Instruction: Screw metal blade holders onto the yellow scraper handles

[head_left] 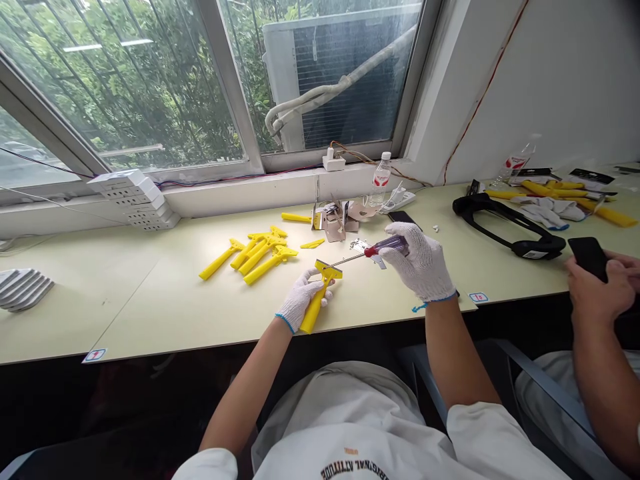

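My gloved left hand is closed around a yellow scraper, its head pointing away from me and its handle end near the table edge. In my gloved right hand is a screwdriver with a clear purple and red handle. Its shaft slants left and down, and the tip reaches the scraper's head; whether it sits in a screw is too small to tell. Beyond my left hand lies a pile of yellow scraper handles. A loose yellow piece and small screws on a plate lie near the screwdriver.
Metal blades and cardboard lie at the back, beside a water bottle and power strip. Right of me are a black headset frame and another person's hands holding a phone. White stacked boxes stand left.
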The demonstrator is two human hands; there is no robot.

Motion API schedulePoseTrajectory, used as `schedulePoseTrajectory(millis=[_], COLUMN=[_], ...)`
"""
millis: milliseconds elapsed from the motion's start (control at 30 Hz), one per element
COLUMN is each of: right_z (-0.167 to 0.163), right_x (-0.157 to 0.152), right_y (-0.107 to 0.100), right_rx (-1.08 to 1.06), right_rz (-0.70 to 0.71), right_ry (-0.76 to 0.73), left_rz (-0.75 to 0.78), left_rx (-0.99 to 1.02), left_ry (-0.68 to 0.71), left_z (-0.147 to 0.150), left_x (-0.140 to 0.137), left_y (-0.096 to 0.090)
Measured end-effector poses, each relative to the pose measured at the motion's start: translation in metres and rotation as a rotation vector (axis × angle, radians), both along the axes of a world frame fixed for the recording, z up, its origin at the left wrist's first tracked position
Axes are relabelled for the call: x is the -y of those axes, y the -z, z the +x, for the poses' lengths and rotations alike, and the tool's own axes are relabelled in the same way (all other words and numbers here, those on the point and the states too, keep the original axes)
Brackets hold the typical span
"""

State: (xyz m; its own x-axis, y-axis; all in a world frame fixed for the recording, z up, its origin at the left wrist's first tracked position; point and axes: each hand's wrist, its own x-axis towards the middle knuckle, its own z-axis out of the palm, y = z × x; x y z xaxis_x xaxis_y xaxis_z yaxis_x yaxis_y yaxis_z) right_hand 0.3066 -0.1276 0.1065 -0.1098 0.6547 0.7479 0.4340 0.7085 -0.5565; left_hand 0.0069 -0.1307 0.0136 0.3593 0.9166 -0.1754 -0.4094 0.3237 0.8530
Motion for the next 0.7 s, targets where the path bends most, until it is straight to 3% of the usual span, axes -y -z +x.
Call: schedulePoseTrajectory(millis=[167,267,333,400,467,533,600,700], right_z=[-0.022,0.0,0.053,0.129,0.199,0.234,0.215,0.106], right_x=[0.006,0.022,0.039,0.055,0.067,0.071,0.066,0.045], right_y=[-0.011,-0.025,-0.032,-0.034,-0.029,-0.021,-0.014,-0.013], right_rx=[-0.005,-0.021,-0.019,-0.01,-0.125,-0.182,-0.201,-0.233], right_rz=[-0.033,-0.041,-0.052,-0.064,0.005,0.006,-0.015,-0.023], right_ry=[-0.091,-0.201,-0.291,-0.417,-0.42,-0.395,-0.394,-0.391], left_rz=[0.0,0.006,0.01,0.015,0.019,0.017,0.01,-0.004], left_rx=[0.008,-0.008,-0.015,-0.018,-0.016,-0.009,-0.004,-0.003], left_ry=[-0.003,0.006,0.011,0.015,0.017,0.016,0.007,-0.005], left_z=[0.0,0.0,0.0,0.0,0.0,0.0,0.0,0.0], left_x=[0.0,0.0,0.0,0.0,0.001,0.001,0.001,0.0], left_y=[0.0,0.001,0.002,0.002,0.002,0.001,0.001,0.001])
